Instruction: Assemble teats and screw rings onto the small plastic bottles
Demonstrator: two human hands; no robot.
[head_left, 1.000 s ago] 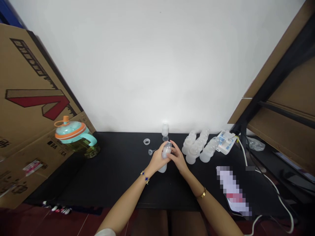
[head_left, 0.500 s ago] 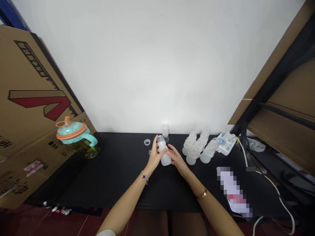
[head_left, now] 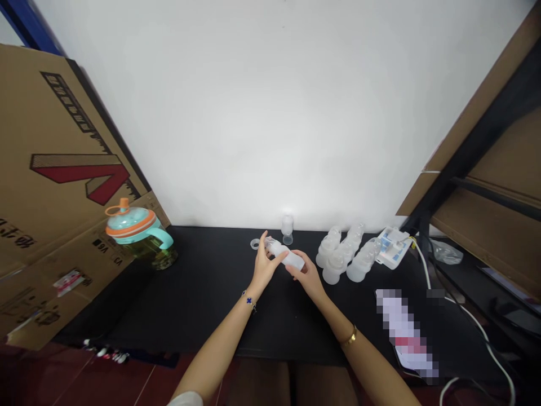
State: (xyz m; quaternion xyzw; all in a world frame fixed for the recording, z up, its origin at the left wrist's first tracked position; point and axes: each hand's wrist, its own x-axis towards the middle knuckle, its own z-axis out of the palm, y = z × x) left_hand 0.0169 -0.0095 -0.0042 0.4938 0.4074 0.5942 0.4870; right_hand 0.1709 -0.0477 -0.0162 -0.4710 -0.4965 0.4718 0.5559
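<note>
Between my hands a small translucent white baby bottle [head_left: 292, 259] lies tilted, its clear cap end pointing up and left and its base to the right. My left hand [head_left: 266, 264] is closed round the cap and neck end, thumb along the side. At the base end, my right hand [head_left: 307, 276] grips the bottle with its fingers. Just beyond my left hand, a white ring [head_left: 255, 243] rests on the black table. Another translucent bottle piece [head_left: 287, 230] stands near the wall. To the right, several similar capped bottles [head_left: 336, 262] stand in a cluster.
A large teal and orange lidded jug [head_left: 143, 237] stands at the left beside cardboard boxes [head_left: 63, 225]. Right of the bottles are a white box-like item [head_left: 395, 248] with a white cable [head_left: 473, 324], and a blurred-out phone-shaped object [head_left: 406, 335]. A metal shelf frame borders the right.
The bottle has turned from nearly upright to lying tilted, its base swinging right. My right hand has shifted onto the base. The view has moved slightly.
</note>
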